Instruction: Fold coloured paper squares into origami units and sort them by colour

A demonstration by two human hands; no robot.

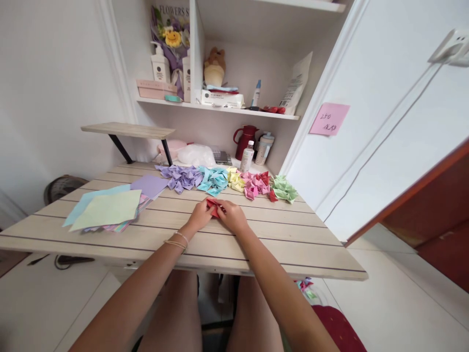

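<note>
Between both hands, just above the middle of the striped wooden desk, is a small red piece of folded paper. My left hand has its fingers closed on the paper's left side. On the right side, my right hand pinches the same paper; the fingers partly cover it. Beyond the hands lies a row of folded paper pieces grouped by colour: purple pieces, blue pieces, yellow pieces, pink pieces with some red among them, and green pieces.
A stack of coloured paper sheets spreads over the desk's left side. Behind it stands a small raised shelf. A bottle, a dark red jug and a tumbler stand at the back. The desk's front edge is near my legs.
</note>
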